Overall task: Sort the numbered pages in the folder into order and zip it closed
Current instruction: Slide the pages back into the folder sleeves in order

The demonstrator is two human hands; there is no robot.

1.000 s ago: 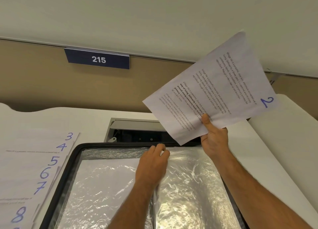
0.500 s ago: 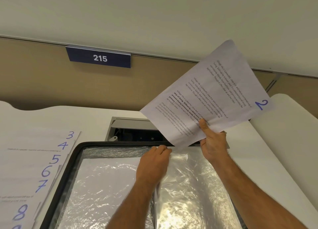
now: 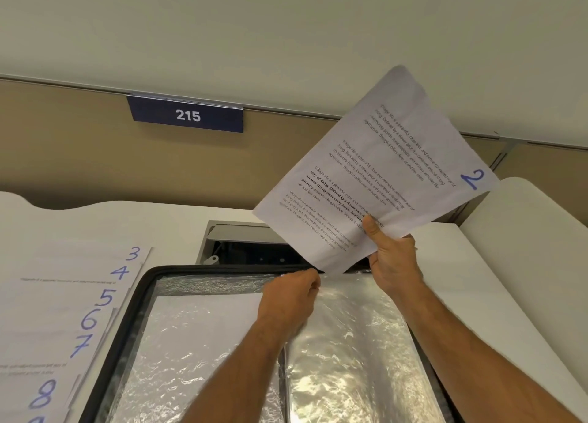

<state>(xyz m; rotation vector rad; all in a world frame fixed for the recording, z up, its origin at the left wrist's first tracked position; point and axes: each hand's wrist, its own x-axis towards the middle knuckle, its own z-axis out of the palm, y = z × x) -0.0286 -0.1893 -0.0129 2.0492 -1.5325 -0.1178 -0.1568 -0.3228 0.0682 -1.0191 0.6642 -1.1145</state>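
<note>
A black zip folder (image 3: pixel 127 314) lies open on the white desk, showing crinkled clear plastic sleeves (image 3: pixel 356 352). My right hand (image 3: pixel 393 257) grips the lower edge of the printed page marked 2 (image 3: pixel 375 171) and holds it up above the folder's far edge. My left hand (image 3: pixel 291 298) pinches the top edge of a plastic sleeve near the folder's spine. The left sleeve holds a white sheet (image 3: pixel 203 320). Fanned pages (image 3: pixel 63 311) numbered 3 to 8 lie on the desk left of the folder.
A grey cable hatch (image 3: pixel 241 241) stands open in the desk just behind the folder. A tan partition with a blue sign reading 215 (image 3: pixel 187 114) rises behind. A second white desk section (image 3: pixel 525 247) adjoins on the right.
Page 2 has come down and slightly left toward the folder's top edge. My left hand stays at the sleeve's top edge.
</note>
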